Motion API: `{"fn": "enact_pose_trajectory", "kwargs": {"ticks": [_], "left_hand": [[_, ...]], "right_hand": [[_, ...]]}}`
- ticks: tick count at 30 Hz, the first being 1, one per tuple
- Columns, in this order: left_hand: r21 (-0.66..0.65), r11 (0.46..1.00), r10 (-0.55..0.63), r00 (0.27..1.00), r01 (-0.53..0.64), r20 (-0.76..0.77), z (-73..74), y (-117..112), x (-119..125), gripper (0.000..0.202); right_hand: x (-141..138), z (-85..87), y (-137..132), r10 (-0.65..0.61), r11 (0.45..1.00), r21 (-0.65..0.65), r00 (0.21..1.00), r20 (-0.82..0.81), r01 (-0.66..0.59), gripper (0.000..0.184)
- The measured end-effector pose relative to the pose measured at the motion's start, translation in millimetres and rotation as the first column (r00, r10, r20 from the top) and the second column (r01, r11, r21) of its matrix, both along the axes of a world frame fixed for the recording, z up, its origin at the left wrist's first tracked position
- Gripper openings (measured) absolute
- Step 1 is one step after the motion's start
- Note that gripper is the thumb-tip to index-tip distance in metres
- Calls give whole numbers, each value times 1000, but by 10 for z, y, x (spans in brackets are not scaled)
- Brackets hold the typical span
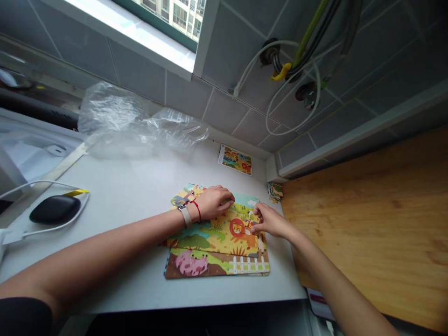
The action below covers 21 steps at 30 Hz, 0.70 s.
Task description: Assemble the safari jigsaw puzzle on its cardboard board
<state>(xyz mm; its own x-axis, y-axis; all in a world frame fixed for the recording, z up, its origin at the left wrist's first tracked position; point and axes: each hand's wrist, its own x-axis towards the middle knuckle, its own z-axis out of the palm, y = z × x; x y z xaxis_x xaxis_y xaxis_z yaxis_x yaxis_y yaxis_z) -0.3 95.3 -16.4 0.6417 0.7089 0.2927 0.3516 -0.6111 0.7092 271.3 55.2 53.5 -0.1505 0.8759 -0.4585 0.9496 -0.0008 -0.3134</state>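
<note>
A colourful animal jigsaw puzzle [217, 238] lies on the white table [133, 196], with a lion, a pink animal and a white fence pictured on it. My left hand [214, 201] rests on the puzzle's upper edge, fingers curled down onto the pieces; a watch and a red string are on that wrist. My right hand [268, 219] pinches at a small piece near the lion on the puzzle's right side. What the fingertips hold is too small to make out.
A small reference picture card [235, 159] lies by the tiled wall. A stack of loose pieces [275, 191] sits at the table's right corner. Crumpled clear plastic [133, 123] is at the back left, a black mouse-like object [55, 209] with white cable at left, a wooden surface [371, 219] at right.
</note>
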Motion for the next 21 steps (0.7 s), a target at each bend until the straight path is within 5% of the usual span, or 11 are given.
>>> {"fn": "enact_pose_trajectory", "kwargs": {"ticks": [6,10,17,21], "left_hand": [[19,1000,0,1000,0,2,13,-1,-5,20],[20,1000,1,1000,-1,-7,14,-3,-13,20],[34,999,-3,1000,3,10,-22,9,-2,20],[31,1000,-7,1000,6,12,-36,11,-2,20]], "right_hand": [[107,248,111,4,999,-38,986,-165,-11,23],[82,409,-39,-20,975,-220,960,-280,-44,25],[-365,293,-475,157,973,-186,984,87,-138,51],[-474,272,-517,157,975,-188,970,186,-122,62]]}}
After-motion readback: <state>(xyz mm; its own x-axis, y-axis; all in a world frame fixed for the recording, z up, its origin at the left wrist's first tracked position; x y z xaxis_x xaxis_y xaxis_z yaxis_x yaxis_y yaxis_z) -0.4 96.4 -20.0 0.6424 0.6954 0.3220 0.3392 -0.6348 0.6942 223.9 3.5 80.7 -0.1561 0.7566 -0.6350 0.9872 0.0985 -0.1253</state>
